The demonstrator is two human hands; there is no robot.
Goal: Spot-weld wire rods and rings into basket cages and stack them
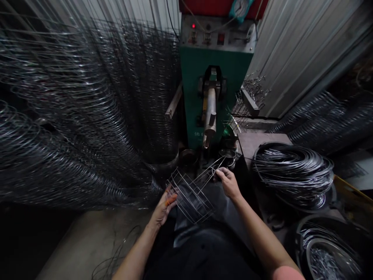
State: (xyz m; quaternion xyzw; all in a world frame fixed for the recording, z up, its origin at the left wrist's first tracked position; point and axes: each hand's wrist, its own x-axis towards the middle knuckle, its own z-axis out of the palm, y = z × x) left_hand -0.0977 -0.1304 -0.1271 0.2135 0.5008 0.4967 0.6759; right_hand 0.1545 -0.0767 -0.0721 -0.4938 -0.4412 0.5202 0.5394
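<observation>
A small wire rack (191,190) of crossed thin metal rods is tilted in front of my lap. My left hand (163,207) is closed on its left edge; an orange cover (171,199) wraps the thumb. My right hand (229,182) pinches a long bent wire piece (208,171) that slants from the rack up to the right. Whether this piece is joined to the rack I cannot tell. Just beyond both hands stands a green spot welding machine (192,101), its metal arm (210,112) pointing down towards me. A red lamp (193,26) glows on its panel.
Tall stacks of wire rings (96,112) crowd the left side. To the right, a coil of wire pieces (291,171) lies near a board (264,138). A round container (301,233) with wires and small metal parts stands at lower right. Loose wires (113,252) lie on the floor.
</observation>
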